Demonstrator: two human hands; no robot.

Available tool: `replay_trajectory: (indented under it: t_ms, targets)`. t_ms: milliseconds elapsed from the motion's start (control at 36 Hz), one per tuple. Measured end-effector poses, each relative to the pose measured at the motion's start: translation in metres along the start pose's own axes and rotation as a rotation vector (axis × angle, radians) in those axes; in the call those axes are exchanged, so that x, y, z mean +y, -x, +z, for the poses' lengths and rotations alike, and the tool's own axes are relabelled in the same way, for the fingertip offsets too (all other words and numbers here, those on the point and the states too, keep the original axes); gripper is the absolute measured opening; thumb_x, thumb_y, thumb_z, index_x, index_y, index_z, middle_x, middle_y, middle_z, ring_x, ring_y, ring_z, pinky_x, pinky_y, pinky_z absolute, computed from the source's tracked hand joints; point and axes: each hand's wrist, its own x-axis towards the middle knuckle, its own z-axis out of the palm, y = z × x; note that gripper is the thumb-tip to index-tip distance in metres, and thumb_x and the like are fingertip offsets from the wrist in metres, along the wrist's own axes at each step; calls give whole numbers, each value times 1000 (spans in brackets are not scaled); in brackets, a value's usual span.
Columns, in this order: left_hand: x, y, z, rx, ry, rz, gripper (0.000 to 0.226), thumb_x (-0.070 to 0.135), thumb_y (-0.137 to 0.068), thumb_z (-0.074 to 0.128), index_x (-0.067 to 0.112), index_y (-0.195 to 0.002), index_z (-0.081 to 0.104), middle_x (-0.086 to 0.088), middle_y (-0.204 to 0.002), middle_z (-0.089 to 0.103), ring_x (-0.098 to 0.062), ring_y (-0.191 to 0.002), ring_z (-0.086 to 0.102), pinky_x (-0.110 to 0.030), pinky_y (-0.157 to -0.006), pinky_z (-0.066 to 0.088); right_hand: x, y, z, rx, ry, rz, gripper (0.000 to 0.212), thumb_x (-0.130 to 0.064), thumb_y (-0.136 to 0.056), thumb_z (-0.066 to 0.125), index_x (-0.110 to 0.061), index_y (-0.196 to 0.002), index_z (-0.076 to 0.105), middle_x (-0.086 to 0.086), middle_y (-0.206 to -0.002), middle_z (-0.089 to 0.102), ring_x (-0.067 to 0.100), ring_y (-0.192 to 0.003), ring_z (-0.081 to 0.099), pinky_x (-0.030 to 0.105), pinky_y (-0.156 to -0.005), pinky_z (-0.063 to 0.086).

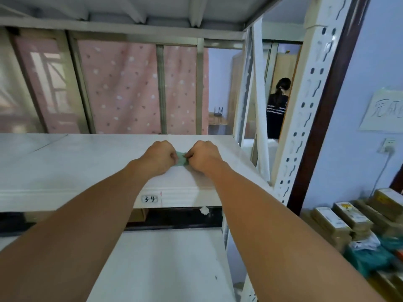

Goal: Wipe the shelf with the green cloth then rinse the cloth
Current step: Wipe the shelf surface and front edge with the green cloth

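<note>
Both hands gather the green cloth (181,159) on the shelf (65,162).
Left hand (160,156) and right hand (204,155) pinch it between curled fingers, probably bunching it into a wiping pad.

A person (277,112) is standing right of the pink dotted curtain (122,88); brown boxes (340,223) are lying stacked farther right, lower.

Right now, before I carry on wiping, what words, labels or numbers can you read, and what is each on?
"3-4": small label on the front edge of the shelf.
"完成", likely: handwritten paper sign on the right wall, cut off by the frame edge.
Boxes at lower right: labels too blurred to read.
Person's dark top in the doorway: white band too small to read.
</note>
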Motion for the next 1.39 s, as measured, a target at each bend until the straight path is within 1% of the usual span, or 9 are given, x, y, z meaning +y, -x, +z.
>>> replay_trajectory:
  t_ms: [139, 333, 472, 694, 778, 833, 1000, 1194, 1389]
  targets:
    - [8, 33, -12, -2, -2, -5, 16, 12, -89, 62, 11, -87, 78, -9, -99, 72, -26, -90, 64, -31, -80, 51, -15, 27, -12, -15, 46, -8, 28, -33, -88, 67, -23, -111, 77, 6, -106, 70, 27, -95, 65, 33, -84, 58]
    - [11, 64, -21, -14, -33, -24, 15, 14, -90, 63, 11, -90, 78, -4, -96, 73, -23, -86, 67, -33, -79, 55, -28, 55, -21, -49, 78, -13, 25, -31, -89, 66, -23, -110, 78, 2, -101, 71, 23, -88, 63, 34, -82, 58]
    - [1, 78, -30, -6, -53, -18, 12, 15, -89, 66, 16, -88, 78, 5, -86, 65, -16, -77, 63, -25, -68, 46, -41, 69, -24, -70, 101, -61, 27, -30, -88, 64, -26, -111, 77, 0, -104, 72, 21, -86, 62, 32, -78, 57]
    - [-22, 86, -48, -23, -94, 80, 9, 15, -88, 70, 18, -90, 78, 5, -92, 67, -17, -88, 61, -29, -80, 49, -62, 76, -23, -90, 81, -151, 27, -30, -90, 63, -36, -112, 77, -6, -109, 72, 20, -96, 65, 27, -70, 48]
    - [-32, 88, -51, -11, -95, 154, 14, 16, -89, 70, 17, -100, 78, 4, -99, 68, -17, -93, 60, -26, -80, 44, -67, 73, -22, -103, 72, -180, 27, -27, -91, 64, -36, -113, 77, -7, -112, 72, 20, -99, 64, 27, -72, 46]
    - [-40, 89, -52, -4, -85, 158, 16, 15, -89, 69, 16, -104, 77, 3, -102, 70, -16, -94, 60, -27, -83, 46, -71, 71, -20, -110, 61, -199, 26, -26, -92, 65, -34, -114, 77, -7, -112, 73, 19, -100, 64, 26, -74, 46]
    - [-63, 87, -61, -32, -42, 130, 12, 19, -87, 72, 17, -96, 79, 4, -94, 73, -12, -82, 61, -31, -81, 52, -87, 60, -10, -146, 7, -202, 23, -24, -91, 70, -29, -111, 79, -8, -110, 75, 16, -103, 63, 31, -90, 54]
    - [-89, 83, -67, -38, -22, 103, 5, 20, -84, 73, 19, -88, 76, 4, -96, 67, -17, -91, 60, -36, -85, 52, -110, 46, 3, -170, -18, -169, 22, -27, -87, 75, -30, -108, 80, -9, -109, 76, 15, -102, 63, 28, -91, 53]
    - [-117, 80, -76, -38, 13, 116, 11, 17, -87, 69, 16, -93, 78, 3, -95, 70, -17, -89, 61, -32, -85, 51, -135, 32, 16, -177, -33, -117, 22, -24, -87, 75, -30, -108, 80, -9, -110, 76, 16, -102, 64, 30, -95, 53]
